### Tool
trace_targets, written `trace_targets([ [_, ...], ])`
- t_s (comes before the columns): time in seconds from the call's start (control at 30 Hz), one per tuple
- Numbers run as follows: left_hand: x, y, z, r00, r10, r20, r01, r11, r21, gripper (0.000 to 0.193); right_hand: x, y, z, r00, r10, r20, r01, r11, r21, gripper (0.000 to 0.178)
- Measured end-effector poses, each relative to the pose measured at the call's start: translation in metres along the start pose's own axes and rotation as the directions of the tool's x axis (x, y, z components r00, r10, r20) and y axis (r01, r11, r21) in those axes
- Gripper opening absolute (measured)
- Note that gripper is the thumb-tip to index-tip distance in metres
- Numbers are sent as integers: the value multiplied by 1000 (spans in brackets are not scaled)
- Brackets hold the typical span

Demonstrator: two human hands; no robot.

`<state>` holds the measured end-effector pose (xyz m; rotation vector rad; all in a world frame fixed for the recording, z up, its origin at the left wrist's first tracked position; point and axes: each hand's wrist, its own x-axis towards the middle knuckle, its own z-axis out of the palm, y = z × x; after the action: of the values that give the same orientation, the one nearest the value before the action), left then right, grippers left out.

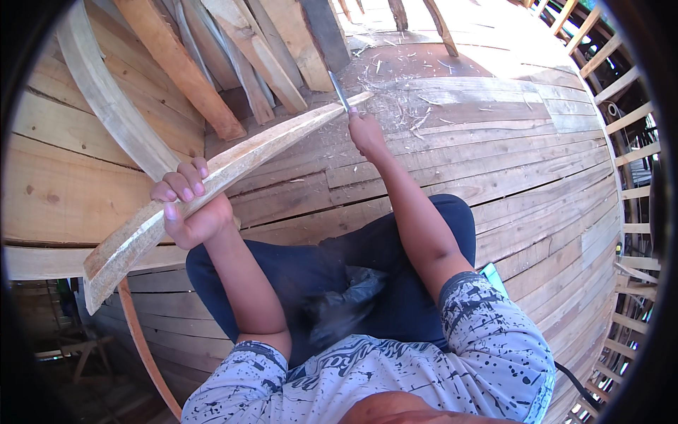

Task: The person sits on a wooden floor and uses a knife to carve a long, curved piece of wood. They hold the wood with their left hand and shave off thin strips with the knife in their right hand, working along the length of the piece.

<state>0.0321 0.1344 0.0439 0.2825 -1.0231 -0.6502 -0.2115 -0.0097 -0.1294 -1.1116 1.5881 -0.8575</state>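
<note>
A long, curved wooden timber (254, 147) slants from the lower left up toward the far middle. My left hand (194, 212) is closed around its nearer part, fingers over the top edge and thumb beneath. My right hand (367, 136) is closed on a knife (340, 92) with a long, narrow metal blade; the handle is mostly hidden in the fist. The blade lies across the timber's far end, and whether it touches the wood I cannot tell. Pale wood shavings (417, 124) are scattered on the planks beyond.
Upright wooden ribs (176, 63) and leaning boards stand at the far left against a planked wall (63, 148). Under me is a curved plank floor (452, 169) with narrow gaps. A slatted wooden edge (632, 155) runs down the right. A dark plastic bag (346, 300) lies in my lap.
</note>
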Motion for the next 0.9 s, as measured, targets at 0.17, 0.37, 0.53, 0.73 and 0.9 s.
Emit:
trace_targets([
  [0.17, -1, -3, -7, 999, 1, 46, 1, 999, -38, 12, 5, 5, -8, 940, 173, 296, -258, 925, 278, 48],
  [0.37, -1, 0, -5, 1000, -2, 11, 3, 1000, -9, 12, 16, 1, -22, 696, 141, 704, -553, 731, 400, 46],
  [0.53, 1, 0, -6, 1000, -1, 30, 1, 1000, -15, 11, 20, 0, -25, 691, 154, 706, -582, 697, 418, 48],
  [0.73, 0, -2, 0, 997, 4, 72, -2, 1000, -17, 10, 2, -5, -4, 996, -84, -6, 84, 995, -50, 45],
  [0.9, -2, -1, -3, 993, 8, 121, -4, 999, -36, 11, -8, -14, -12, 956, 139, 257, -188, 966, 180, 47],
])
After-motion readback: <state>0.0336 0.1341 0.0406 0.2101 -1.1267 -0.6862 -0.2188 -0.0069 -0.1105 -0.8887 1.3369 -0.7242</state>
